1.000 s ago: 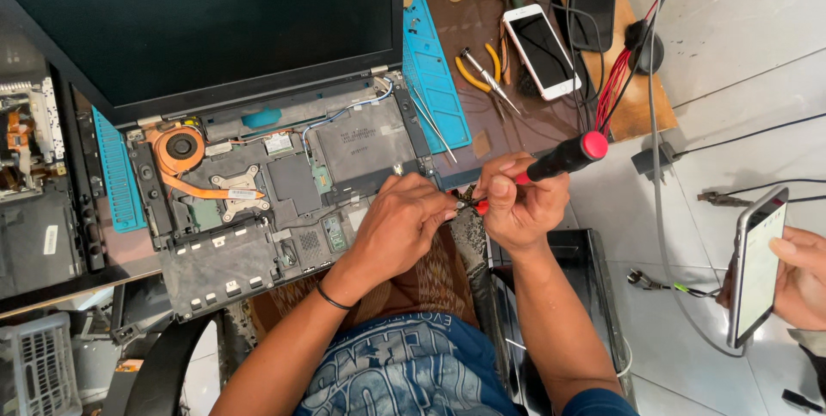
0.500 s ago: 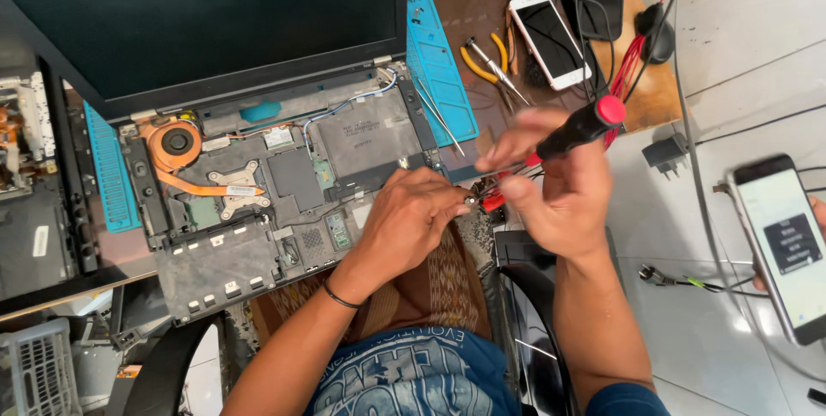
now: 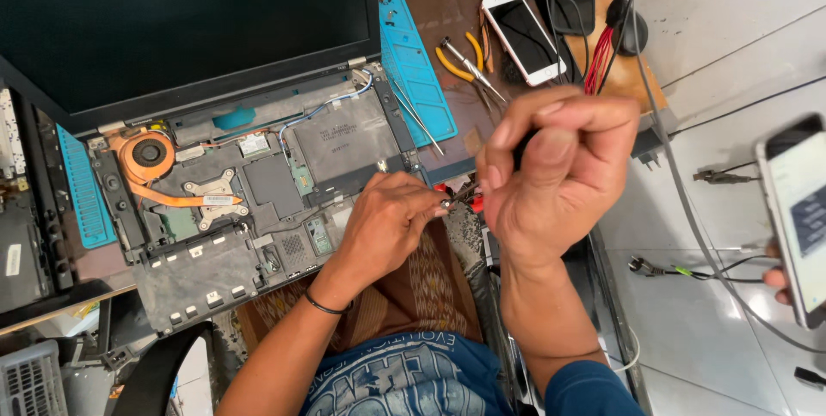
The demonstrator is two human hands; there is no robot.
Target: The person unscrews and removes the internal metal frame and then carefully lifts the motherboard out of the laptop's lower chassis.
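1. Just in front of the opened laptop [image 3: 258, 201], the left hand [image 3: 387, 227] pinched a small metal part [image 3: 446, 204] between its fingertips; I judged it could slip and drop.
2. The right hand [image 3: 551, 175], fist closed round a screwdriver [image 3: 469, 201], might skid off the part.
3. Beyond the laptop, loose pliers [image 3: 465, 59] and a white phone [image 3: 523, 36] risked being knocked.

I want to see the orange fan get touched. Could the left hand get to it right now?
Probably not yet: the left hand is pinching a small part, though nothing blocks the copper fan.
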